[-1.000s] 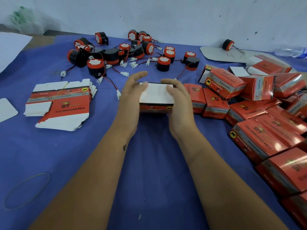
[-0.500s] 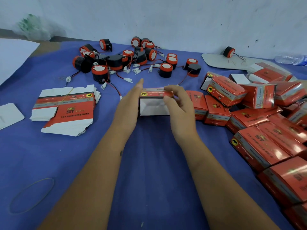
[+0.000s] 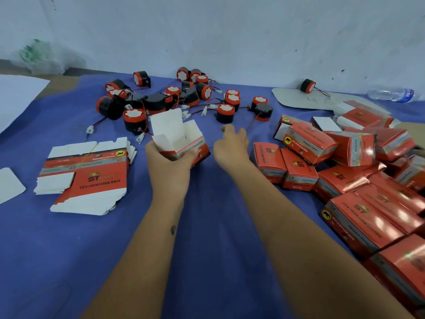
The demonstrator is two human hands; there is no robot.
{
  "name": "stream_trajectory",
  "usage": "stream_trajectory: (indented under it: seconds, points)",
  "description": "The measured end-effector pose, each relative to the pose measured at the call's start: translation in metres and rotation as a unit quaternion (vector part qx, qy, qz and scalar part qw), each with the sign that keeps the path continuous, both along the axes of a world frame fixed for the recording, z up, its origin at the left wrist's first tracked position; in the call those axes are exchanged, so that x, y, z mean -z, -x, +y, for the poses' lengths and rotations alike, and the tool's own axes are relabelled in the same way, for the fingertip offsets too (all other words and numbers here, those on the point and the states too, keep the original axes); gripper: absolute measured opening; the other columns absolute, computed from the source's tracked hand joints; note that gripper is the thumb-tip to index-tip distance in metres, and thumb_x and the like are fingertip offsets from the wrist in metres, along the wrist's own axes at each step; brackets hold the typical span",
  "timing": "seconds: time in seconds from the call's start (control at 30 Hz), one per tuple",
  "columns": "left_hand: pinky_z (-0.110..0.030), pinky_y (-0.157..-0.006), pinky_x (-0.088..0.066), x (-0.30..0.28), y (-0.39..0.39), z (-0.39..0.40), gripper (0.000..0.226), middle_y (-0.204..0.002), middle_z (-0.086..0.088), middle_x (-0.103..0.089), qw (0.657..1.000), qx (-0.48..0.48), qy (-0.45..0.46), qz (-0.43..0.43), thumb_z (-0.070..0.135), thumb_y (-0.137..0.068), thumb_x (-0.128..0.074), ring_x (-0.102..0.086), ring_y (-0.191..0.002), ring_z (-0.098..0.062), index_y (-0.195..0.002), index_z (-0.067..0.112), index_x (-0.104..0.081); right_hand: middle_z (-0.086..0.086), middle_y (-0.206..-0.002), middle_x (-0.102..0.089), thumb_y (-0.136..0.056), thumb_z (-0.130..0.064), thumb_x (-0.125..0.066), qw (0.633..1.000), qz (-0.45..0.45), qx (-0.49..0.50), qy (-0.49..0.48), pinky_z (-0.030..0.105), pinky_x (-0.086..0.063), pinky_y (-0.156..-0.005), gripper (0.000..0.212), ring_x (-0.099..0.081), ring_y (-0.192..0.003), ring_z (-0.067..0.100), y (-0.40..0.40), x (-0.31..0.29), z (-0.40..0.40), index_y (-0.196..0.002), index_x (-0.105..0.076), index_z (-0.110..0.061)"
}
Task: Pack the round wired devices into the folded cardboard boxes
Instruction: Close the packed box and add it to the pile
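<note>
My left hand grips a folded red and white cardboard box from below, its top flaps standing open and its white inside showing. To the right of the box, my right hand hovers with fingers loosely curled and holds nothing. Several round black and orange wired devices lie scattered on the blue cloth beyond both hands, their red wires ending in white plugs. One device stands just behind the box's raised flap.
A stack of flat unfolded boxes lies at the left. Several closed red boxes pile up along the right side. A lone device sits on a white board by the wall, near a plastic bottle.
The box has turned upright and its top flaps have opened. My right hand has let go of it and moved to the right. The view has tilted up a little.
</note>
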State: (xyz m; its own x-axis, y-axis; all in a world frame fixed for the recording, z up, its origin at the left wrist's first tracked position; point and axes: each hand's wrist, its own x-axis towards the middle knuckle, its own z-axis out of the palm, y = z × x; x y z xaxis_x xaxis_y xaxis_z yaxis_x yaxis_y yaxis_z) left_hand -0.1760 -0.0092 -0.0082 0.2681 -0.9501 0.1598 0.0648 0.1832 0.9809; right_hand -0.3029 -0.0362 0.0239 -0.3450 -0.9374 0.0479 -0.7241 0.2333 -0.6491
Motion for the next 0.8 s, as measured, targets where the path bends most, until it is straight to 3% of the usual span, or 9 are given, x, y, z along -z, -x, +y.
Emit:
stream_trajectory:
  seconds: [0.1, 0.2, 0.27, 0.37, 0.43, 0.53, 0.6, 0.7, 0.8]
  points:
    - [-0.004, -0.063, -0.044, 0.002, -0.001, -0.002, 0.054, -0.106, 0.014, -0.060, 1.000, 0.006, -0.002, -0.004, 0.012, -0.074, -0.082, -0.058, -0.077, 0.018, -0.110, 0.030, -0.045, 0.028, -0.157, 0.014, -0.102, -0.025, -0.037, 0.985, 0.140, 0.011, -0.104, 0.050, -0.010, -0.117, 0.054, 0.002, -0.146, 0.043, 0.007, 0.012, -0.012, -0.151, -0.019, -0.013]
    - [-0.003, -0.064, -0.045, 0.002, 0.000, -0.003, 0.055, -0.104, 0.017, -0.059, 1.000, 0.013, 0.001, -0.008, 0.011, -0.074, -0.082, -0.057, -0.077, 0.019, -0.104, 0.035, -0.043, 0.027, -0.154, -0.019, -0.103, -0.034, -0.029, 0.958, 0.259, 0.043, -0.116, 0.046, -0.021, -0.112, 0.050, -0.022, -0.139, 0.039, 0.011, 0.022, -0.017, -0.145, -0.031, -0.006]
    - [-0.002, -0.063, -0.044, 0.002, -0.001, -0.004, 0.056, -0.103, 0.017, -0.058, 1.000, 0.015, 0.004, -0.012, 0.011, -0.074, -0.082, -0.056, -0.077, 0.021, -0.105, 0.035, -0.042, 0.021, -0.139, -0.043, -0.102, -0.029, -0.034, 0.947, 0.307, 0.056, -0.071, 0.041, -0.032, -0.100, 0.040, -0.037, -0.125, 0.034, 0.011, 0.020, -0.017, -0.131, -0.046, -0.004]
    - [-0.001, -0.062, -0.043, 0.002, 0.000, -0.005, 0.054, -0.103, 0.017, -0.057, 1.000, 0.015, 0.008, -0.013, 0.011, -0.075, -0.081, -0.055, -0.076, 0.022, -0.106, 0.033, -0.043, 0.014, -0.123, -0.055, -0.103, -0.022, -0.037, 0.942, 0.334, 0.027, 0.018, 0.038, -0.034, -0.096, 0.030, -0.046, -0.116, 0.031, 0.013, 0.014, -0.014, -0.118, -0.057, -0.005]
    - [-0.002, -0.062, -0.043, 0.001, 0.000, -0.005, 0.056, -0.104, 0.017, -0.058, 1.000, 0.014, 0.010, -0.009, 0.012, -0.075, -0.081, -0.056, -0.077, 0.021, -0.112, 0.029, -0.043, 0.012, -0.113, -0.059, -0.102, -0.019, -0.040, 0.955, 0.281, 0.016, 0.097, 0.036, -0.031, -0.096, 0.024, -0.050, -0.109, 0.031, 0.011, 0.012, -0.009, -0.112, -0.057, -0.006]
    - [-0.003, -0.065, -0.044, 0.000, 0.000, -0.004, 0.059, -0.108, 0.016, -0.058, 1.000, 0.008, 0.011, -0.004, 0.016, -0.075, -0.082, -0.058, -0.081, 0.018, -0.115, 0.028, -0.042, 0.009, -0.083, -0.058, -0.095, -0.010, -0.050, 0.946, 0.204, -0.010, 0.254, 0.037, -0.036, -0.075, 0.008, -0.049, -0.083, 0.028, -0.001, 0.015, 0.012, -0.087, -0.051, -0.009]
    - [-0.006, -0.068, -0.047, -0.002, 0.000, -0.002, 0.059, -0.113, 0.010, -0.058, 1.000, -0.008, 0.010, 0.003, 0.019, -0.076, -0.082, -0.060, -0.090, 0.009, -0.117, 0.027, -0.040, -0.001, -0.067, -0.048, -0.088, -0.005, -0.055, 0.936, 0.124, -0.053, 0.324, 0.036, -0.036, -0.061, 0.020, -0.040, -0.069, 0.019, -0.012, 0.019, 0.033, -0.075, -0.043, -0.014]
    - [-0.011, -0.076, -0.050, -0.005, -0.002, 0.002, 0.062, -0.124, -0.001, -0.056, 0.997, -0.062, 0.033, 0.017, 0.017, -0.080, -0.078, -0.060, -0.103, -0.006, -0.127, 0.015, -0.038, -0.010, -0.061, -0.033, -0.086, -0.002, -0.055, 0.916, -0.050, -0.077, 0.390, 0.022, -0.029, -0.053, 0.032, -0.030, -0.058, 0.009, -0.025, 0.012, 0.063, -0.073, -0.035, -0.023]
    - [-0.013, -0.090, -0.048, -0.012, -0.007, 0.008, 0.073, -0.131, -0.002, -0.048, 0.989, -0.121, 0.086, 0.022, 0.019, -0.081, -0.079, -0.054, -0.113, -0.009, -0.136, 0.008, -0.032, -0.013, -0.061, -0.039, -0.087, -0.002, -0.055, 0.868, -0.233, -0.038, 0.437, 0.024, -0.031, -0.049, 0.034, -0.035, -0.054, 0.007, -0.031, -0.015, 0.082, -0.078, -0.037, -0.030]
